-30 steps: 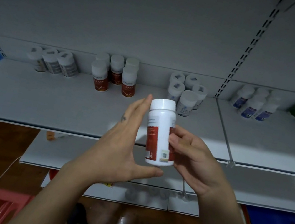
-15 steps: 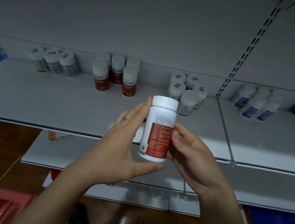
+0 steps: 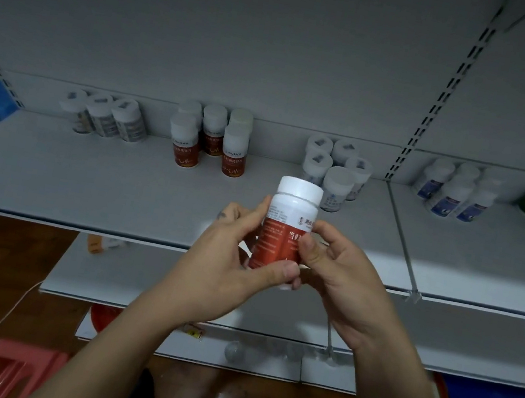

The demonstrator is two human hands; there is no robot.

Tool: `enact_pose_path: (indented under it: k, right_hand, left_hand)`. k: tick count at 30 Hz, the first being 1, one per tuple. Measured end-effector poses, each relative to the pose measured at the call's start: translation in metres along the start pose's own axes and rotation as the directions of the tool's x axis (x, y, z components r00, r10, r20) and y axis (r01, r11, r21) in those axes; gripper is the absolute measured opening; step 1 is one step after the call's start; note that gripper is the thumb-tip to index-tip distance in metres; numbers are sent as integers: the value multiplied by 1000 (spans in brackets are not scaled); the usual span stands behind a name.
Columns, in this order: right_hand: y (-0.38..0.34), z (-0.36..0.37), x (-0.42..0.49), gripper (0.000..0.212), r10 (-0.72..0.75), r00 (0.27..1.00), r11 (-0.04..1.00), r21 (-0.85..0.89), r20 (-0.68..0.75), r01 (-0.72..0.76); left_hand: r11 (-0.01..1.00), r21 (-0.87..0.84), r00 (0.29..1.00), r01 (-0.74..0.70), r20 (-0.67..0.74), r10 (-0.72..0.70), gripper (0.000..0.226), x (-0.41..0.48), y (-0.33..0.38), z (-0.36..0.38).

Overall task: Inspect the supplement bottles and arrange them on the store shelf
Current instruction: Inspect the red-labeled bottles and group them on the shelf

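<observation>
Out in front of the store shelf [image 3: 117,188], a supplement bottle [image 3: 282,237] with a red label is held nearly upright, white cap on top. Its print faces the person, I'd guess so it can be read. The left grip [image 3: 222,261] curls round its lower left side, thumb across the bottom front. The right grip [image 3: 342,274] pinches the label from the right, thumb on the front. The bottle sits between both grips, clear of the shelf board. Matching red-labelled bottles [image 3: 208,142] stand at the back, probably its destination, with blue-labelled bottles [image 3: 453,192] further right.
</observation>
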State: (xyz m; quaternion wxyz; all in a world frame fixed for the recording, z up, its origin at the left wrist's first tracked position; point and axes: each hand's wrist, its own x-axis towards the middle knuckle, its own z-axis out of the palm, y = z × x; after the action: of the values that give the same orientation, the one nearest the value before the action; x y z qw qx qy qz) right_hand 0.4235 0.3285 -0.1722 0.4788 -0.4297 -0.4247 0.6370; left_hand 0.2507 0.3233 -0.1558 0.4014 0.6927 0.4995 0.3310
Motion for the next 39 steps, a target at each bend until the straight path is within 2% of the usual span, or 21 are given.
enact_pose_path:
  k: [3, 5, 7, 10, 14, 17, 23, 26, 28, 32, 35, 39]
  right_hand:
    - [-2, -4, 1, 51, -13, 999, 1000, 11, -34, 14]
    - [-2, -8, 2, 48, -18, 999, 1000, 10, -34, 19]
    - [-4, -8, 2, 42, -4, 1000, 1000, 12, -3, 4]
    - [-3, -6, 2, 41, 25, 999, 999, 33, 28, -26]
    - [1, -3, 2, 46, 43, 999, 996, 73, 7, -43]
    - [2, -1, 3, 52, 37, 999, 999, 38, -3, -37]
    - [2, -4, 4, 44, 18, 999, 1000, 10, -40, -17]
    - [0, -6, 6, 37, 20, 998, 1000, 6, -59, -20]
    - [1, -7, 7, 34, 32, 997, 999, 12, -66, -32]
    - [0, 3, 9, 30, 69, 998, 997, 31, -6, -69]
    - [-1, 14, 14, 30, 81, 996, 996, 26, 33, -82]
    - [-4, 30, 26, 28, 27, 999, 993, -112, -42, -32]
  left_hand:
    - [991, -136, 998, 18, -57, -26, 89, -4, 1, 0]
    - [967, -254, 998, 10, -55, -25, 79, -6, 2, 0]
    - [953, -302, 999, -11, -43, -3, 66, -7, 2, 1]
    - [957, -288, 999, -24, -30, 16, 55, -5, -1, 0]
    - [982, -188, 999, 0, 40, 8, 79, -2, -6, -5]
    - [997, -73, 1000, 15, -5, -15, 76, 1, -7, -5]
    - [969, -246, 999, 22, -29, -30, 62, 4, -11, -2]
    - [961, -274, 999, 40, -15, -46, 59, 5, -12, -2]
    - [974, -223, 997, 45, -52, -58, 60, 6, -14, -3]
    - [998, 38, 970, 58, -239, -47, 67, 6, -20, -2]
    - [996, 67, 953, 52, -301, -30, 65, 5, -25, -4]
    - [992, 112, 952, 53, -305, -17, 60, 4, -40, -15]
